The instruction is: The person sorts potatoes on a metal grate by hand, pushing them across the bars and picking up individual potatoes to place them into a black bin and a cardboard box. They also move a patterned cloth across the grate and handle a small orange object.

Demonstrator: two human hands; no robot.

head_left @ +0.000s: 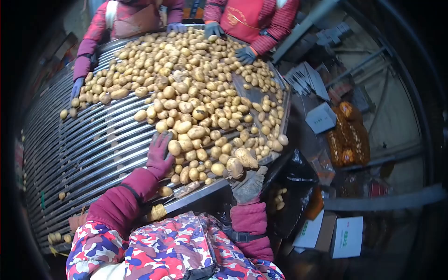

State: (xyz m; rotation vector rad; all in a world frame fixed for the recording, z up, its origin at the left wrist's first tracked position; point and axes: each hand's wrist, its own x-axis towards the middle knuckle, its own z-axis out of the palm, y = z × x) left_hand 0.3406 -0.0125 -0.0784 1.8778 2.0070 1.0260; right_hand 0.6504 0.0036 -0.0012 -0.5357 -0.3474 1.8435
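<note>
A heap of potatoes (186, 91) lies on a table of metal rollers (93, 149). My left hand (160, 153), in a purple-pink glove, reaches over the rollers at the near left side of the heap. Its fingers are stretched out and touch the closest potatoes. At the table's near right edge, my right hand (249, 185) wears a worn grey glove. Two large potatoes, a round one (234, 168) and a longer one (246, 157), rest in its curled fingers, which are partly hidden behind them.
Two people in red aprons (245, 14) work across the table, gloved hands at the heap. A black plastic bag (298, 175) hangs by the right edge with several potatoes inside. White cartons (347, 237) and brown net sacks (347, 135) stand to the right.
</note>
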